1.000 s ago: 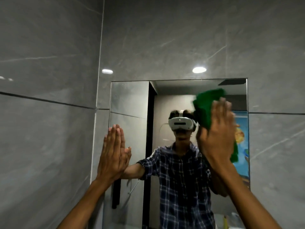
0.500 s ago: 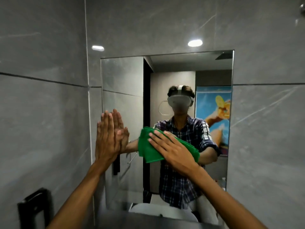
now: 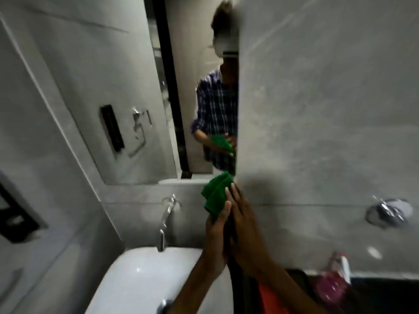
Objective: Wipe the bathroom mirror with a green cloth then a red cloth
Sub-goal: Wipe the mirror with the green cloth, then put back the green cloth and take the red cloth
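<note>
We face the mirror (image 3: 140,109), with the white basin (image 3: 145,275) below it. Our left hand (image 3: 215,241) and right hand (image 3: 247,232) press together around the green cloth (image 3: 215,193), both grips closed on it just under the mirror's lower right corner. An orange-red patch (image 3: 269,300) near our right forearm may be the red cloth, though blur leaves that unsure. If we loosen the folds, the cloth could drop into the basin.
</note>
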